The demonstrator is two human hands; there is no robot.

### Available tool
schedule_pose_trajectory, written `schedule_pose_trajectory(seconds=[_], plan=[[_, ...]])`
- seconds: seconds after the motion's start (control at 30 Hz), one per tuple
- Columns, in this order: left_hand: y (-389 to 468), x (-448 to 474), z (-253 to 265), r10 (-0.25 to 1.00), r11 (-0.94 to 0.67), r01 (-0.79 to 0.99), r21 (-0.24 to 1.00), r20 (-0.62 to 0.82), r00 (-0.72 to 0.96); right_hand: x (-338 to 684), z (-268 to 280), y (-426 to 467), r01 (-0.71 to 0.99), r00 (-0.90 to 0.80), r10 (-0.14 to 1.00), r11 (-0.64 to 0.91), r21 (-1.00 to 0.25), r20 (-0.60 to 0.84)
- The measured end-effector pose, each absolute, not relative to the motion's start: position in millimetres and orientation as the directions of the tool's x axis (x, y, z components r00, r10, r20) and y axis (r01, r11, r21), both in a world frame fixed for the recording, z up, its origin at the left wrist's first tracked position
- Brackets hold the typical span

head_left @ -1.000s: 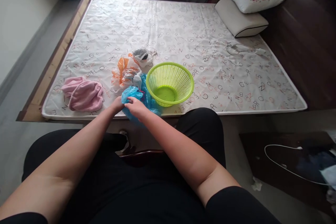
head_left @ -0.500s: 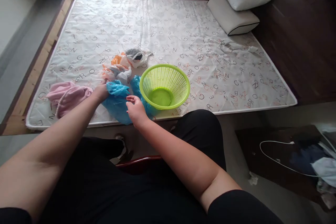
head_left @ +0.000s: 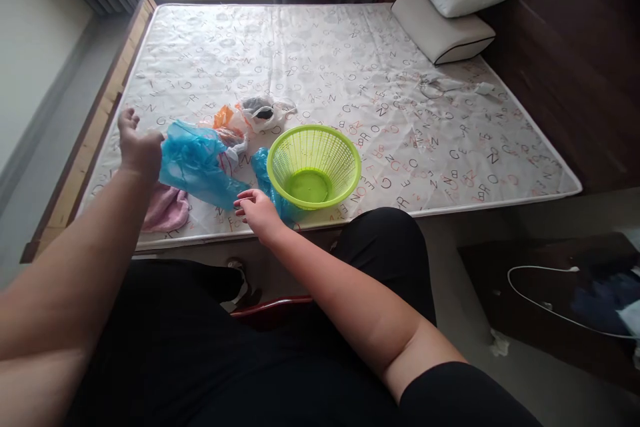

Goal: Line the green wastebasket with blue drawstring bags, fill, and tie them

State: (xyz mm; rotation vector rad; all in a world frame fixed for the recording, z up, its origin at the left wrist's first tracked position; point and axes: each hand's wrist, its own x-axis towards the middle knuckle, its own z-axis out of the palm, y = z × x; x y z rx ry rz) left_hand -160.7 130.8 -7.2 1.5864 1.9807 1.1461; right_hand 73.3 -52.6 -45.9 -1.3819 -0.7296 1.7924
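Observation:
A thin blue plastic bag [head_left: 193, 160] is stretched out above the mattress between my two hands. My left hand [head_left: 140, 147] is raised at the bag's left end, blurred a little, with the bag gathered at its thumb side and its fingertips pointing up. At the lower right corner of the bag, my right hand [head_left: 259, 213] pinches the film between thumb and fingers. Right beside that hand stands a green plastic basket [head_left: 314, 187], with nothing inside it. Another crumpled blue bag [head_left: 263, 170] lies against the basket's left side.
Under the left forearm lies a pink cloth [head_left: 167, 208], partly hidden. Behind the blue bag are an orange bag [head_left: 223, 117] and a white bag [head_left: 263, 117] with something dark in it. Pillows [head_left: 440, 30] rest at the mattress's far right corner. A white cable [head_left: 543, 307] crosses the dark surface at right.
My left hand has risen and moved left, drawing the blue bag out flat over the pink cloth. My right hand has stayed almost in place. The view has shifted slightly.

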Motion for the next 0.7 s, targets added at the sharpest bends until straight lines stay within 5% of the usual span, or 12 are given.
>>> schedule_pose_trajectory(seconds=[0.13, 0.3, 0.57, 0.7], plan=[[58.9, -137.9, 4.4, 0.905, 0.113, 0.153, 0.982, -0.037, -0.425, 72.7, -45.5, -55.7, -0.145, -0.18, 0.856, -0.511, -0.847, -0.485], [-22.2, -104.6, -7.4, 0.85, 0.266, -0.259, 0.929, -0.352, -0.392, 72.3, -49.4, -59.3, 0.042, -0.263, 0.88, -0.4, -0.915, -0.397], [-24.9, -94.8, -43.3, 0.914, 0.273, 0.163, 0.948, -0.203, -0.352, 69.6, -46.6, -72.0, 0.274, -0.33, 0.885, -0.244, -0.93, -0.329], [-15.9, -101.2, -49.5, 0.938, 0.264, 0.216, 0.94, -0.198, -0.286, 68.9, -44.5, -77.0, 0.365, -0.358, 0.883, -0.168, -0.916, -0.304]])
